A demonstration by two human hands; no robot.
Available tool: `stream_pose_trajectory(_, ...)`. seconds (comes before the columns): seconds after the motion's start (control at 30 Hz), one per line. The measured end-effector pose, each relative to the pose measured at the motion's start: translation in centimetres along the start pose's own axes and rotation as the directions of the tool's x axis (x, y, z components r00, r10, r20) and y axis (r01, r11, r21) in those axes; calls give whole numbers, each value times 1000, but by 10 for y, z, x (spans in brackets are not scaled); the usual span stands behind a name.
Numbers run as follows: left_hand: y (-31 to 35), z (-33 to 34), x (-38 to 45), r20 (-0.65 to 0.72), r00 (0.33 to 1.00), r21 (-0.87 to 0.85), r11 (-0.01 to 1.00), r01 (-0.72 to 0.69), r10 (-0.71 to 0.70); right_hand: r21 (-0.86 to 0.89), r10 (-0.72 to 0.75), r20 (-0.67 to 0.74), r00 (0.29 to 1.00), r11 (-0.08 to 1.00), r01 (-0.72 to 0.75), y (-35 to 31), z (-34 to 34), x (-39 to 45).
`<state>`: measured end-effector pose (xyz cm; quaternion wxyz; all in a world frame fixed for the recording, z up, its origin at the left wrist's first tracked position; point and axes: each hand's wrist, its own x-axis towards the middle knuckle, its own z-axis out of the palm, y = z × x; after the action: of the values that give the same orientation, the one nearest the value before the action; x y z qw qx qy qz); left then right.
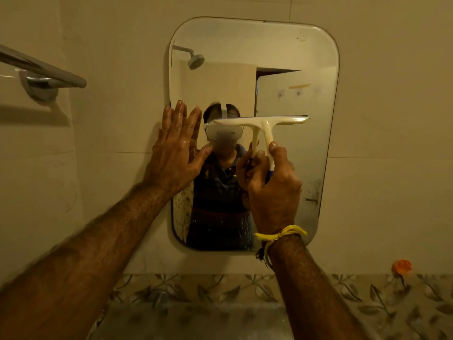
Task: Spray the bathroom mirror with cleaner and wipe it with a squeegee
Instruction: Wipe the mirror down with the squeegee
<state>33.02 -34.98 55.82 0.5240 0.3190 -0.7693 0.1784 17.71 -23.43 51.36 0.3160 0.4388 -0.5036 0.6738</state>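
Note:
A rounded rectangular mirror [294, 57] in a white frame hangs on the tiled wall ahead. My right hand [272, 187] grips the handle of a white T-shaped squeegee [262, 122], whose blade lies level against the glass at mid-height. My left hand [175, 148] is flat and wet, fingers spread, pressed on the mirror's left edge and the wall beside it. Small droplets speckle the lower part of the glass. No spray bottle is in view.
A metal towel bar [41, 69] sticks out from the wall at upper left. A leaf-patterned tile band [196, 290] runs below the mirror. An orange object [401, 266] sits on the wall at lower right. The mirror reflects a shower head and a person.

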Motion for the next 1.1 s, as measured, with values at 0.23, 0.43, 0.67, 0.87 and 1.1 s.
stream_pose_trajectory(0.23,6,9,-30,51,998,-42,998,48,-46,-8,70,61,996,998,-70,9,-12,-46)
stream_pose_trajectory(0.43,11,12,-53,80,994,-96,992,76,-69,-79,141,165,976,988,-129,17,-32,-95)
stream_pose_trajectory(0.67,14,21,-84,114,991,-85,993,84,-74,-120,190,218,957,979,-167,20,-39,-126)
stream_pose_trajectory(0.87,10,21,-109,203,975,-119,987,112,-86,-176,221,294,930,969,-175,24,-48,-163)
stream_pose_trajectory(1.1,23,28,-114,304,951,23,998,55,-59,-232,283,357,890,950,-209,20,-57,-192)
